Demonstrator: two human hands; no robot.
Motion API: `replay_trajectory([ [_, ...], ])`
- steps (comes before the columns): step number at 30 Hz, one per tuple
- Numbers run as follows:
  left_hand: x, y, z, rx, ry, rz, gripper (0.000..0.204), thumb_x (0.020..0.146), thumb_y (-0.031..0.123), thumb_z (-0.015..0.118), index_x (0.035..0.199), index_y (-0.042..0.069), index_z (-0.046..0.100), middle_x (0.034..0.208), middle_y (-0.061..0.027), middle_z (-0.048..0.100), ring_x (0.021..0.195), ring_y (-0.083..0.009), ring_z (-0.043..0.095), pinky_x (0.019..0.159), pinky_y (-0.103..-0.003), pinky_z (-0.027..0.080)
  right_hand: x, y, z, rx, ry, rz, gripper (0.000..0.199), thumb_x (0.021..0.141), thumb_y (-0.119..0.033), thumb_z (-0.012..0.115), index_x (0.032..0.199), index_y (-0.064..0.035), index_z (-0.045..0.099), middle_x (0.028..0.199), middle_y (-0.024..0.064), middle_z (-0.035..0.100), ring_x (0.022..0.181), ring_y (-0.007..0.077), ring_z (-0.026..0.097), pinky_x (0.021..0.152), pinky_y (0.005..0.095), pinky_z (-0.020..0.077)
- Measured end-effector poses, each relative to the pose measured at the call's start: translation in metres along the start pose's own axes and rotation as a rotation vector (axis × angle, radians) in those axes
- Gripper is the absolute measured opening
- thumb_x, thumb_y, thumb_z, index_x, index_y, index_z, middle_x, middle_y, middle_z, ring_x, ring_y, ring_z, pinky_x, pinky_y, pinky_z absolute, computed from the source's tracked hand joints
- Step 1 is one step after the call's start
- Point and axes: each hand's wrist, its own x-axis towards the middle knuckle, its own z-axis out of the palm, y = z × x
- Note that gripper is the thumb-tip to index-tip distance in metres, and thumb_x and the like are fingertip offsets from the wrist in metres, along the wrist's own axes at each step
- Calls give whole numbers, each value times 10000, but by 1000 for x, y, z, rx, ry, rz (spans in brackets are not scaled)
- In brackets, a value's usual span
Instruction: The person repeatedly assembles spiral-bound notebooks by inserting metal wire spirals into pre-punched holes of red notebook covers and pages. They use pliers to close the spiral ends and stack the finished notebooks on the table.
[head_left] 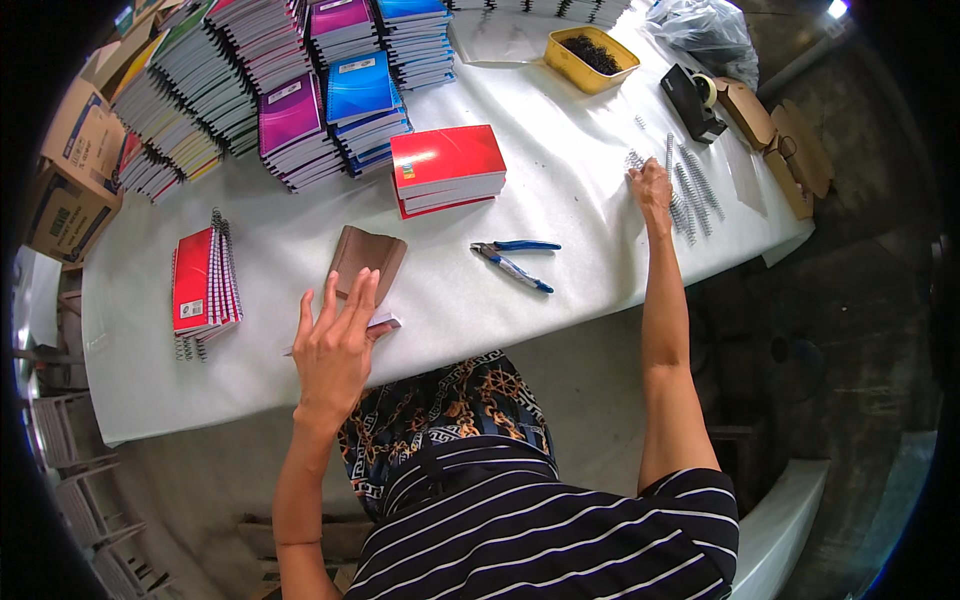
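On the white table [570, 140], the left hand [335, 345] spreads its fingers over the brown block [370, 258], while the right hand [652, 188] is at the coils [702, 183] on the right, whether pinching I cannot tell; lying so close, these may tangle if lifted together.

The work table [590, 215] has a smooth white top with a curved-looking front edge and scattered bright reflections. Cardboard cartons [72, 215] are stacked at its far left end. The floor [865, 365] to the right is dark grey, with a mottled surface. A pale, long surface [785, 530] lies at lower right; its type is unclear. A small bright light [838, 9] shows at upper right.
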Motion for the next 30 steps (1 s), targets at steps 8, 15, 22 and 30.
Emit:
replay_trajectory([
  [8,0,0,-3,-60,-2,-3,684,837,271,721,1451,114,464,1396,-52,575,1282,-342,536,1057,-527,389,6,7,-9,3,300,-398,149,809,-77,735,888,-7,631,889,164,639,841,341,641,751,440,490],
  [15,1,2,-1,-69,19,-11,685,837,279,722,1450,113,466,1391,-58,579,1275,-342,542,1054,-518,389,-13,-31,-41,25,335,-413,142,795,-75,743,864,-37,625,917,126,653,871,295,637,755,419,474],
  [22,-2,-4,-2,-45,15,-13,669,864,373,673,1451,125,471,1393,-34,580,1277,-322,538,1063,-513,383,-132,-171,-88,813,-294,-639,286,791,68,713,1057,-38,710,909,91,676,743,182,658,683,309,524],
  [30,4,-7,-2,-21,-46,2,725,826,270,731,1477,158,431,1417,-14,557,1296,-316,526,1077,-533,378,-231,-237,-97,978,-751,-788,199,814,-33,743,1010,-40,714,850,85,653,699,197,606,629,327,481],
])
